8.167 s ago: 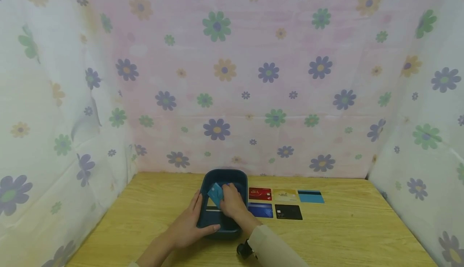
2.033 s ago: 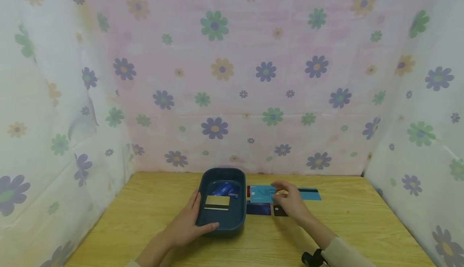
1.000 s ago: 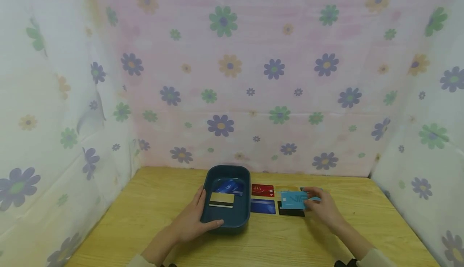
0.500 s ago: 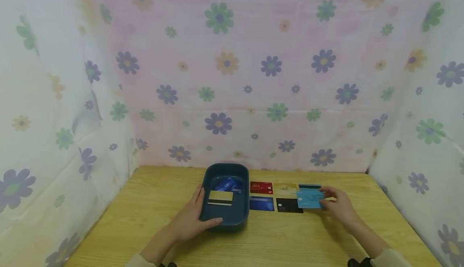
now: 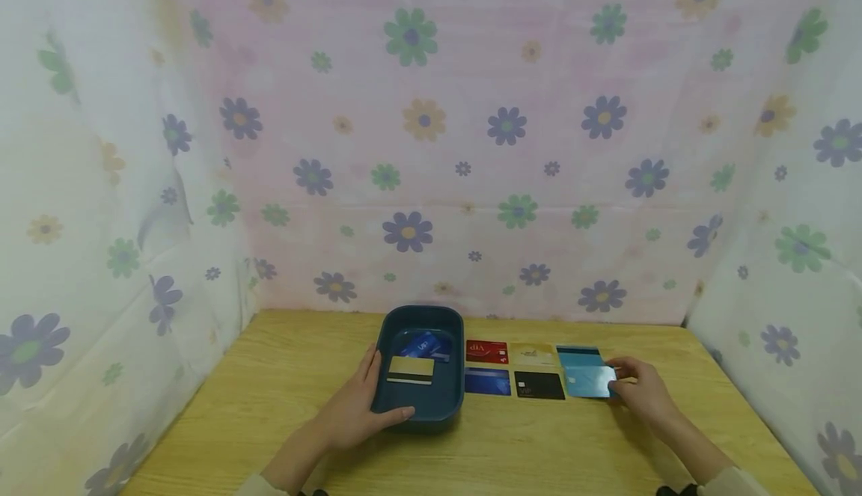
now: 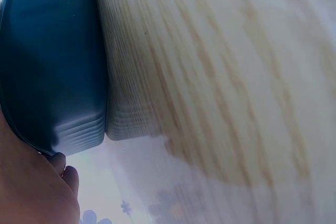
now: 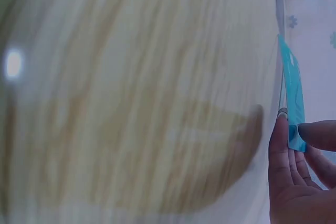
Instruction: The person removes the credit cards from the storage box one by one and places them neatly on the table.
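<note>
My right hand (image 5: 648, 397) pinches a light blue card (image 5: 587, 381) by its right edge, fingers on one side and thumb on the other. In the right wrist view the same light blue card (image 7: 293, 90) shows nearly edge-on. It overlaps the lower part of a blue card with a dark stripe (image 5: 579, 356) on the table, just right of the black VIP card (image 5: 539, 385). My left hand (image 5: 346, 408) holds the near left corner of a dark blue plastic bin (image 5: 442, 399), fingers along its outer wall and thumb over the rim.
In the bin lie a gold card with a black stripe (image 5: 411, 369) and overlapping blue cards (image 5: 422, 345). Beside the bin are a red VIP card (image 5: 488, 351), a pale gold card (image 5: 533, 354) and a dark blue card (image 5: 489, 381). Flowered cloth (image 5: 458, 182) surrounds the wooden table (image 5: 512, 451).
My right hand has carried the light blue card out of the bin and rightward past the other cards, then lowered it to the right end of the near row. The left hand stays at the bin.
</note>
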{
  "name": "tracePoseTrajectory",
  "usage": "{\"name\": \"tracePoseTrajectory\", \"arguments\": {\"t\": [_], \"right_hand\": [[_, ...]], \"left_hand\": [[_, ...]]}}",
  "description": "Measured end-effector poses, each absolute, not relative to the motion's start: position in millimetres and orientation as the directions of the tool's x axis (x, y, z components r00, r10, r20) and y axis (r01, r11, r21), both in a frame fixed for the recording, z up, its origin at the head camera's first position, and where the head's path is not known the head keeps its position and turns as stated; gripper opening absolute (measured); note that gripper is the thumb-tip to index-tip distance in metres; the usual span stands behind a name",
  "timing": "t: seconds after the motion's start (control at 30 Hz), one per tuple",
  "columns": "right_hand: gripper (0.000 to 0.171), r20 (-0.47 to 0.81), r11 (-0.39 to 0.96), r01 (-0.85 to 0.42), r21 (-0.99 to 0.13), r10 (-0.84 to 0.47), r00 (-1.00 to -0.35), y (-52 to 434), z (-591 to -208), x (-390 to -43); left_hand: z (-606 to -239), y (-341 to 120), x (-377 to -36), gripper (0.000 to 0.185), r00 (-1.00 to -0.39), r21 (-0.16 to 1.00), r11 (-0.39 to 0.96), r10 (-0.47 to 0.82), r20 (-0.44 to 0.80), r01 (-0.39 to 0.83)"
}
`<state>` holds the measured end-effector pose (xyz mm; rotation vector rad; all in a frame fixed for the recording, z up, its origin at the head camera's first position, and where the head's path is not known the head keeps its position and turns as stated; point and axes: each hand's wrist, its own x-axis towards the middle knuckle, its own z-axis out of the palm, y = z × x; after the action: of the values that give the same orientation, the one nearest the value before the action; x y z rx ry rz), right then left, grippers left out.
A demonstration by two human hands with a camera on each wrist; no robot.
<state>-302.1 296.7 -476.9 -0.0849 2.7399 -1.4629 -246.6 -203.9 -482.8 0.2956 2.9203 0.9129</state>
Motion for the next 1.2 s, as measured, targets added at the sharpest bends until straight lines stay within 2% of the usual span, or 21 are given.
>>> {"name": "tracePoseTrajectory", "arguments": {"t": [0.23, 0.73, 1.2], "right_hand": [[0.044, -0.01, 0.642, -0.043, -0.765, -0.078, -0.997, 301, -484, -306], [0.041, 0.05, 0.775, -0.153, -0.613, -0.155, -0.987, 291, -479, -313], [0.04, -0.006, 0.774, -0.142, -0.617, -0.185, -0.983, 289, -474, -318]], "left_hand": [[-483, -204, -246, 0.127, -0.98, 0.568, 0.808, 0.198, -0.014, 0.155], [-475, -200, -243, 0.126, -0.98, 0.572, 0.806, 0.197, -0.017, 0.152], [-474, -200, -243, 0.125, -0.981, 0.57, 0.807, 0.196, -0.011, 0.155]]}}
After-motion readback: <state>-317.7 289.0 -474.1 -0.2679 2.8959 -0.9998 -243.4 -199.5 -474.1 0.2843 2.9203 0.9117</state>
